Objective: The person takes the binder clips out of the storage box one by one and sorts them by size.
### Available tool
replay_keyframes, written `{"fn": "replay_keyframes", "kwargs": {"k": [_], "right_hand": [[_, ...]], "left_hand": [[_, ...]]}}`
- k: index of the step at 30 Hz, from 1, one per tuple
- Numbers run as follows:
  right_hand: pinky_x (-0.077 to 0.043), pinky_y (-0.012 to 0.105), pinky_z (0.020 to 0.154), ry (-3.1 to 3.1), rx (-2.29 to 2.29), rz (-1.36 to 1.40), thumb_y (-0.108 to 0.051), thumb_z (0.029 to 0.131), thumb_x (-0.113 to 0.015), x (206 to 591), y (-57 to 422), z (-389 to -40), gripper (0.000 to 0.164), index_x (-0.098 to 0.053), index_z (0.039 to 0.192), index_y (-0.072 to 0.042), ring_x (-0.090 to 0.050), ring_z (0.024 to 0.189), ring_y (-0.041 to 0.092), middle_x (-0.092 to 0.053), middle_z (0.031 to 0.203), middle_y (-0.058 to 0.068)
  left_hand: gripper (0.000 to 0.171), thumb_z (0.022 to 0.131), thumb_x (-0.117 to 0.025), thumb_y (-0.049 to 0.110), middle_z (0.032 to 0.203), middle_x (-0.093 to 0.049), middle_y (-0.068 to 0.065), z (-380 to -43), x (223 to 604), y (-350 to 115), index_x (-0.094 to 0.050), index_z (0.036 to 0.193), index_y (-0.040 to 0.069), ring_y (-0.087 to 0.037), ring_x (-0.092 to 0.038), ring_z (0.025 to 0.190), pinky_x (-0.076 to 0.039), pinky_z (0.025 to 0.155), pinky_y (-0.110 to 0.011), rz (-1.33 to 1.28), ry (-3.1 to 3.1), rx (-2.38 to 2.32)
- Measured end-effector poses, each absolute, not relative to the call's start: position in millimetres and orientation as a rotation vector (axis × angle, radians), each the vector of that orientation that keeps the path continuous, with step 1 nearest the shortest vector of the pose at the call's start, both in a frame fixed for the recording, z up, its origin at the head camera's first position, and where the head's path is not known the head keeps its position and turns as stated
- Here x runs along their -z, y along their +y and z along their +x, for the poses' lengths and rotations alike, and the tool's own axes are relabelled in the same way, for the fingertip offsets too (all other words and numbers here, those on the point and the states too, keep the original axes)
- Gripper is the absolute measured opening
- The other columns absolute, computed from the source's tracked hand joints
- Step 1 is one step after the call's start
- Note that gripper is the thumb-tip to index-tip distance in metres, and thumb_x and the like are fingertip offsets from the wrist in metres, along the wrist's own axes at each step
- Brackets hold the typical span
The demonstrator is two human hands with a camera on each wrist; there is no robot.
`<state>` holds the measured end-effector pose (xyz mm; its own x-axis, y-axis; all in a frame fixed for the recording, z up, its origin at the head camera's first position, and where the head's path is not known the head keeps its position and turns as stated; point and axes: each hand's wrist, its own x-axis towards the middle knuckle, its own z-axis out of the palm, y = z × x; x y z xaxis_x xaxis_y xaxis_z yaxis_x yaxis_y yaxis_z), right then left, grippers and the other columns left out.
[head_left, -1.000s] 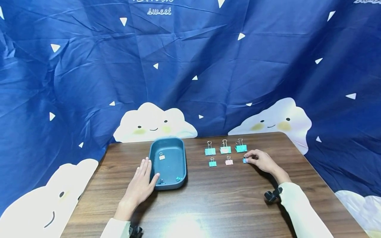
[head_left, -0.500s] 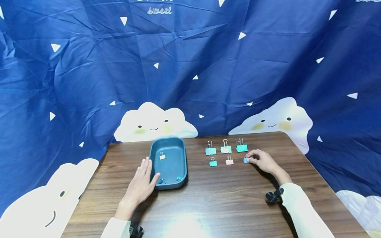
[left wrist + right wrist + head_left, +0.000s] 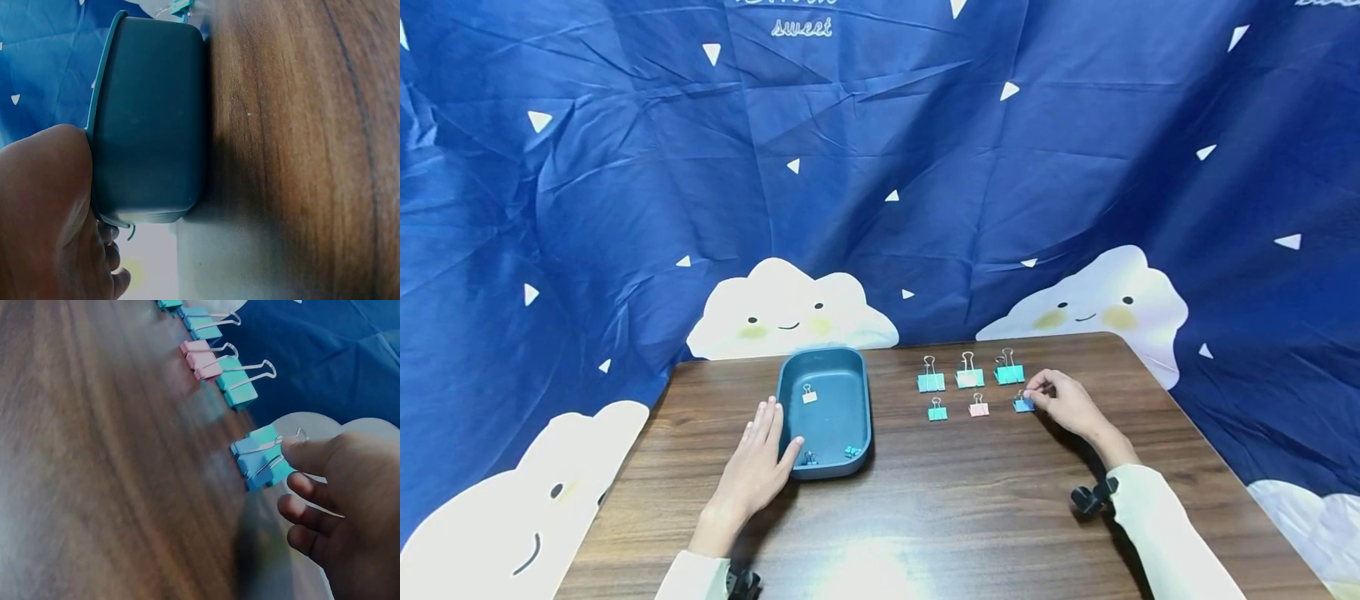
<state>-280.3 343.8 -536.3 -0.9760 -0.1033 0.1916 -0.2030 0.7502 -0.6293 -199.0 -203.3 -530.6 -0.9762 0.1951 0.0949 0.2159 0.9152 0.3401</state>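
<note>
My right hand [image 3: 1067, 406] pinches the wire handle of a small blue binder clip [image 3: 1023, 406], which stands at the right end of the front row. In the right wrist view, the thumb tip of the right hand [image 3: 362, 500] overlaps the handle wires and the index fingertip is hidden behind it. Fingers straight, my left hand [image 3: 748, 467] rests along the left rim of a blue-green box [image 3: 831, 425], thumb over the edge. Inside lie a cream binder clip [image 3: 808, 397], a dark clip [image 3: 809, 458] and small teal clips [image 3: 852, 452].
Left of the blue clip stand a small pink clip [image 3: 978, 409] and a small teal clip [image 3: 937, 413]. Behind them is a row of larger teal clips: left [image 3: 931, 382], middle [image 3: 970, 378], right [image 3: 1010, 374]. A blue cloth [image 3: 880, 167] hangs beyond the wooden table [image 3: 955, 500].
My right fingers have shifted slightly up and right from the blue clip's body to its handle, leaving more of the clip visible. My left hand stays in place on the box.
</note>
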Motion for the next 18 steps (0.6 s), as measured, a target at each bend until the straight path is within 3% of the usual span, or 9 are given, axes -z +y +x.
{"fn": "replay_keyframes", "kwargs": {"k": [4,8,18], "right_hand": [[-0.051,0.025,0.063,-2.76,-1.015,0.278,-0.015,0.103,-0.072,527.6,339.7,-282.8,0.009,-0.069,0.1,-0.008,-0.058,0.074,0.012,-0.066,0.092,0.008],[-0.047,0.025,0.072,-2.723,-0.964,0.331,-0.015,0.102,-0.073,516.1,330.5,-285.6,0.007,-0.069,0.099,-0.009,-0.057,0.081,0.013,-0.065,0.09,0.005],[-0.048,0.023,0.071,-2.667,-0.989,0.562,-0.013,0.099,-0.075,484.5,286.2,-295.4,0.006,-0.073,0.094,-0.014,-0.059,0.079,0.013,-0.067,0.085,-0.001]], "left_hand": [[0.08,0.114,-0.039,0.052,0.178,-0.012,-0.022,-198.7,530.3,-203.1,-0.019,0.168,-0.004,-0.039,-0.012,0.167,-0.019,0.135,-0.057,-0.325,-3.008,0.541],[0.08,0.114,-0.039,0.052,0.178,-0.013,-0.022,-198.3,530.6,-202.8,-0.02,0.167,-0.004,-0.039,-0.013,0.166,-0.02,0.134,-0.058,-0.329,-3.002,0.537],[0.079,0.114,-0.04,0.05,0.178,-0.014,-0.023,-197.8,531.3,-202.9,-0.02,0.167,-0.005,-0.041,-0.014,0.166,-0.021,0.134,-0.059,-0.322,-2.992,0.538]]}}
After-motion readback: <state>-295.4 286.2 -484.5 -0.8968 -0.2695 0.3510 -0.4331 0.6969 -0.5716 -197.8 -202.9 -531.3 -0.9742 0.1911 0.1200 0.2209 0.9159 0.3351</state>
